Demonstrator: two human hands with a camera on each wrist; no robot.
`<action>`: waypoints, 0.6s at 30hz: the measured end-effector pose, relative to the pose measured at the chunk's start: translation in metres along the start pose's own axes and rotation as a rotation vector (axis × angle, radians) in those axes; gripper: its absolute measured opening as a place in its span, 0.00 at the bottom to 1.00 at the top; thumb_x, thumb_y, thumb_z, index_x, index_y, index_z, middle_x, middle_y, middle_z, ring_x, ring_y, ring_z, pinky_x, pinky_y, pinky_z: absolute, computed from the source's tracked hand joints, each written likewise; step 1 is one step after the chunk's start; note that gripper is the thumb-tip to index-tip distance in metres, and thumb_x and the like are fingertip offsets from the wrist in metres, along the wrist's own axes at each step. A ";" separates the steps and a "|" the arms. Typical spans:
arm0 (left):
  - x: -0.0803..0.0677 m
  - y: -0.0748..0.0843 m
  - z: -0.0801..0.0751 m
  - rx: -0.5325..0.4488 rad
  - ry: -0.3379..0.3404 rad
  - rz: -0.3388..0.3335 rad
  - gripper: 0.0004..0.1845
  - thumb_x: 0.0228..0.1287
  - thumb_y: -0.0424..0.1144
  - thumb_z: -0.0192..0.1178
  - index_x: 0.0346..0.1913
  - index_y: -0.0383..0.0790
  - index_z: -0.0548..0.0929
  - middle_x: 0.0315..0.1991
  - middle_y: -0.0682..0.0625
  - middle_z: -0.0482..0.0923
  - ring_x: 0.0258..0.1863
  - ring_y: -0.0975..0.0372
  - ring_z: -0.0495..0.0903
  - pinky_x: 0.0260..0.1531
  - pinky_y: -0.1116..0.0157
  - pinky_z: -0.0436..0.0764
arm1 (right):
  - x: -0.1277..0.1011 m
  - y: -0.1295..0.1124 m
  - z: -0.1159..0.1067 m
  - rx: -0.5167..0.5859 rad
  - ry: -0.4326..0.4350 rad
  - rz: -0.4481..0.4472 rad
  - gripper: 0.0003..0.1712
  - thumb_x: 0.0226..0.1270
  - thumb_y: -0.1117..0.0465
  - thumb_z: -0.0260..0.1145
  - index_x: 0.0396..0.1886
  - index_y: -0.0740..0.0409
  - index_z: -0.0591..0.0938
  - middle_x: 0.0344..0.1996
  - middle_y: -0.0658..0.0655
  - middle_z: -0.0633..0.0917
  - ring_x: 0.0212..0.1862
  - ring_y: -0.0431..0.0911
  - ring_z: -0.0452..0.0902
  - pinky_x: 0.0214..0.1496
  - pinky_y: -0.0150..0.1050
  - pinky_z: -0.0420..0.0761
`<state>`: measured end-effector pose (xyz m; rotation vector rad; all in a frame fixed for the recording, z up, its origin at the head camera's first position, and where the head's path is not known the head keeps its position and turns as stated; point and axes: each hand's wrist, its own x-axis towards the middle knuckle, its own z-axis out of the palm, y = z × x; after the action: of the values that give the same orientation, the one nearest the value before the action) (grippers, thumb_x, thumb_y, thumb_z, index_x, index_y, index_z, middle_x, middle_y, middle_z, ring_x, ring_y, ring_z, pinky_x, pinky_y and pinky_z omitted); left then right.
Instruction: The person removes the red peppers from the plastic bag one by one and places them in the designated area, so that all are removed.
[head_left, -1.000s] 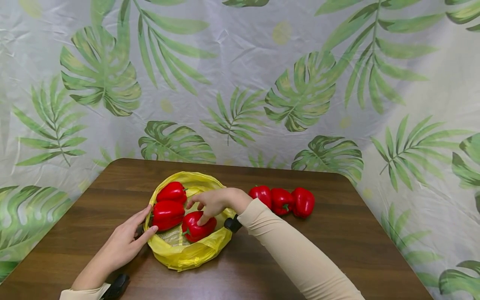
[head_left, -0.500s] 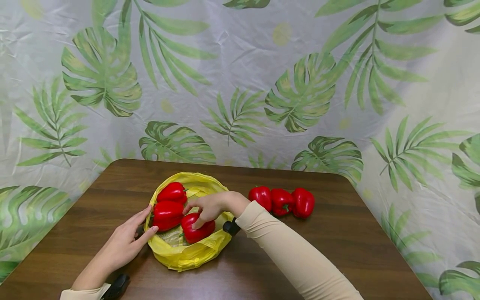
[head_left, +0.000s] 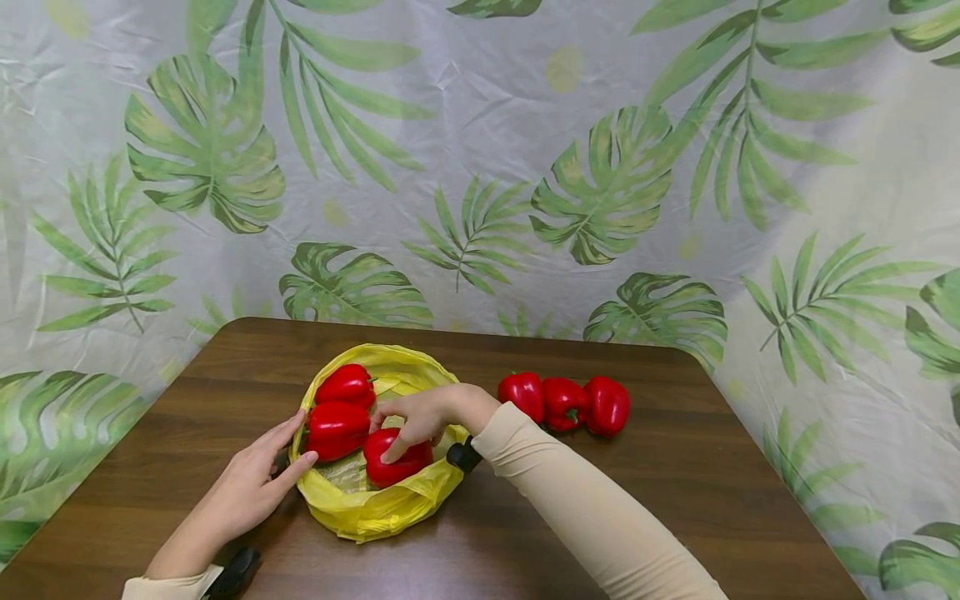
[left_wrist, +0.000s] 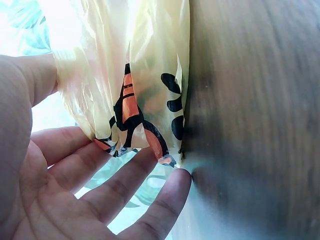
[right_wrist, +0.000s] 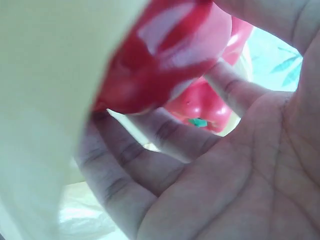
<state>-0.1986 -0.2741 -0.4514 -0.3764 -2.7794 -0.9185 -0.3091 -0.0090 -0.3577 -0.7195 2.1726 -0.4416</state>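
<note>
Since a second ago, the right hand [head_left: 429, 412] has been settling: its thumb is lying farther left and lower across a red pepper [head_left: 399, 472], which is sitting slightly lower in the frame. That pepper is resting inside the yellow bag [head_left: 358, 527], left of the frame's centre, the hand pinching it between thumb and curled fingers. Two bagged peppers [head_left: 339, 431] are lying just beside it. The left hand [head_left: 253, 482] is spreading its fingers against the bag's left wall. Three loose peppers [head_left: 564, 403] are lying on the surface [head_left: 697, 467], right of centre. Judging by its glossy skin, the pinched pepper could be slipping if lifted; the black wrist device [head_left: 463, 454], sitting by the right rim, could be snagging the thin plastic.
</note>
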 end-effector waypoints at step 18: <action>0.000 0.000 0.000 -0.002 -0.004 0.000 0.39 0.79 0.49 0.65 0.81 0.31 0.66 0.77 0.26 0.69 0.70 0.32 0.77 0.51 0.43 0.90 | -0.007 0.006 -0.002 0.049 0.040 -0.096 0.22 0.74 0.46 0.73 0.57 0.42 0.71 0.55 0.53 0.73 0.38 0.41 0.73 0.37 0.35 0.81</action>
<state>-0.1988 -0.2744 -0.4514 -0.3785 -2.7823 -0.9213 -0.3094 0.0001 -0.3559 -0.7972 2.1627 -0.5609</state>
